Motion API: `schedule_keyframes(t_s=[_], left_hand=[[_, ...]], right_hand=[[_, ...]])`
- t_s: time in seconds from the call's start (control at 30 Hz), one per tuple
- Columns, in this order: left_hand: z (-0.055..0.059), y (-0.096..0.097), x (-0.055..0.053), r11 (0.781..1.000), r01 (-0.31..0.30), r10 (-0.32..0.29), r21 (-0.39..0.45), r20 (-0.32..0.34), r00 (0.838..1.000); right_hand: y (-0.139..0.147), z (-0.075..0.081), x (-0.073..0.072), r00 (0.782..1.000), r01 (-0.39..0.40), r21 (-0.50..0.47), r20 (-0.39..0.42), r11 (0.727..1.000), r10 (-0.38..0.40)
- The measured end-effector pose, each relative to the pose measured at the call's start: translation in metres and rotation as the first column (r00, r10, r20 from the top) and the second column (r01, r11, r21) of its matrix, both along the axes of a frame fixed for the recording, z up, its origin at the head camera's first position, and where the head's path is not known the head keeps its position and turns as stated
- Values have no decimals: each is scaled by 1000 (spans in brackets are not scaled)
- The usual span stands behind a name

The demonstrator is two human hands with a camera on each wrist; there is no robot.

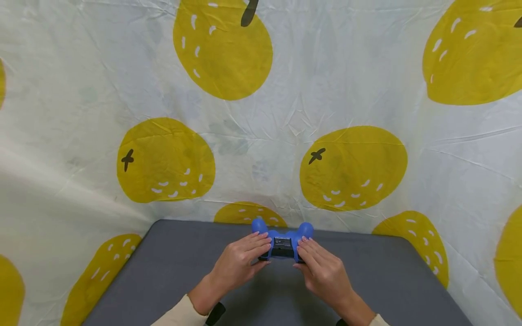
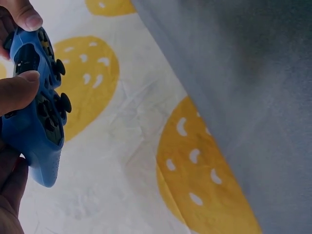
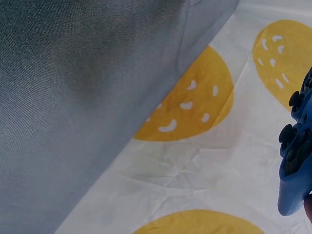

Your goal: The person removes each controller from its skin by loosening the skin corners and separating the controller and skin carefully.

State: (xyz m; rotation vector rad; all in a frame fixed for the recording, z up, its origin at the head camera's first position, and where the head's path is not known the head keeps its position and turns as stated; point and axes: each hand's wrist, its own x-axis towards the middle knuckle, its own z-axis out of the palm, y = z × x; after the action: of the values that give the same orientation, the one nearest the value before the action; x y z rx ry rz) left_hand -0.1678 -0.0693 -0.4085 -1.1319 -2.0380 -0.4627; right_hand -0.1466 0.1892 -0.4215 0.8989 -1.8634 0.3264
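Both hands hold a game controller (image 1: pixel 282 246) in a blue cover above the grey table, its grips pointing up and away. My left hand (image 1: pixel 241 259) grips its left side, fingers over the face toward me and thumb below. On the other side, my right hand (image 1: pixel 325 273) pinches it the same way. A dark panel with a small label shows between the hands. In the left wrist view, black thumbsticks (image 2: pixel 62 103) stick out from the controller's far face. The right wrist view catches only part of the controller (image 3: pixel 295 180) at its right edge.
The grey table (image 1: pixel 183 267) lies beneath the hands. Behind it and along its sides hangs a white cloth (image 1: pixel 261 113) printed with large yellow fruits. A dark strap (image 1: pixel 215 313) sits at the left wrist.
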Motion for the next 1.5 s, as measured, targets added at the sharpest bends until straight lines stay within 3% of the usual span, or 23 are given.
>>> schedule_keyframes(t_s=[0.2, 0.8, 1.5], left_hand=[[-8, -1, -4, 1000, -10, 10, -8, -18, 1000], [-22, -2, -17, 1000, -24, 25, -18, 18, 1000], [-27, -2, -27, 999, -39, 40, -33, 27, 999]], right_hand=[[-2, -7, -3, 1000, 10, 14, 0, 1000, -10], [-4, -18, -15, 1000, 12, 23, 10, 1000, -12], [-5, -22, -27, 999, 22, 45, 43, 999, -24]])
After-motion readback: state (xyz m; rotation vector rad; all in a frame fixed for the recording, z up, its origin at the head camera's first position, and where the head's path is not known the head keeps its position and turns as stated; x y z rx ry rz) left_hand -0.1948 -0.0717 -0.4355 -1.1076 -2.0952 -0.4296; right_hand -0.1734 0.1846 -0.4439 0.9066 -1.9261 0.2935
